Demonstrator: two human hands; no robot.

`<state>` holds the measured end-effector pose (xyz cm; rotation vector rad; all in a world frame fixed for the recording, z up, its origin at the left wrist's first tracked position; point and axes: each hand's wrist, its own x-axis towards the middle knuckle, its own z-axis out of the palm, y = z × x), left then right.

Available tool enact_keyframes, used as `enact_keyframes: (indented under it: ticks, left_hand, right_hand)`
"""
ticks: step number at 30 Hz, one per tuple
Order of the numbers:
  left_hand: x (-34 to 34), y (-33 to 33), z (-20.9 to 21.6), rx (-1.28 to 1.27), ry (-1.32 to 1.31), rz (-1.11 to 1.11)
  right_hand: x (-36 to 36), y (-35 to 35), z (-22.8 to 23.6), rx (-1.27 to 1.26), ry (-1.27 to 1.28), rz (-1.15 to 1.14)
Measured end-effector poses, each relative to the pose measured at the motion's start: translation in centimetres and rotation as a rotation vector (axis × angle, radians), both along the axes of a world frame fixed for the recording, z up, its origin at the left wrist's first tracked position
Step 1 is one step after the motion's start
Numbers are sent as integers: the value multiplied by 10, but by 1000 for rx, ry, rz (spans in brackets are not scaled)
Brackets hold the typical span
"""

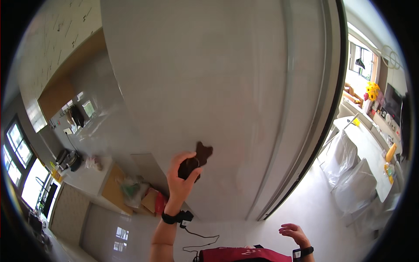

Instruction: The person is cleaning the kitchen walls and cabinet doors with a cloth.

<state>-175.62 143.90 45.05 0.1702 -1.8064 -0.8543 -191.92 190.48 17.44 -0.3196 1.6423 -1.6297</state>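
Cloth-like brown piece [204, 152], 1, in front of pale glossy panel [209, 87]; contact can't be confirmed. Left hand [179, 177] curled around its lower part, thumb and fingers gripping; right hand [297, 235] low, fingers loosely parted, nothing held. Piece probably light, soft, floppy, not fragile; best gripped bunched at the middle, likely slides easily on the gloss. Counts: 2 hands, 2 black wristbands [177, 217], 1 white table [364, 153], at least 2 plastic-covered chairs [355, 183].
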Motion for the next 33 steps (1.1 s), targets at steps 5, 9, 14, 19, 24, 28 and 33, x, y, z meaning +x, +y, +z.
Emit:
enact_keyframes:
  ticks: [5, 9, 14, 19, 24, 28, 33]
  left_hand:
    - [-69, -4, 7, -913, 57, 117]
    - [-150, 1, -25, -1907, -67, 544]
    - [-204, -2, -32, -2054, -138, 433]
    - [-244, 22, 124, -1819, -107, 686]
    - [-256, 10, 361, -1295, 369, 285]
    - [-250, 27, 422, -1027, 535, 346]
    - [-277, 22, 256, -1747, 30, 839]
  right_hand:
    - [-65, -12, 2, -123, 192, -41]
    - [-137, -27, 54, -69, 699, -213]
    - [-197, -57, 148, -137, 953, -488]
    - [-202, -96, 229, -49, 1235, -606]
    - [-204, -131, 248, 19, 1323, -751]
    - [-206, -146, 253, 24, 1335, -847]
    - [-219, -140, 247, 25, 1336, -953]
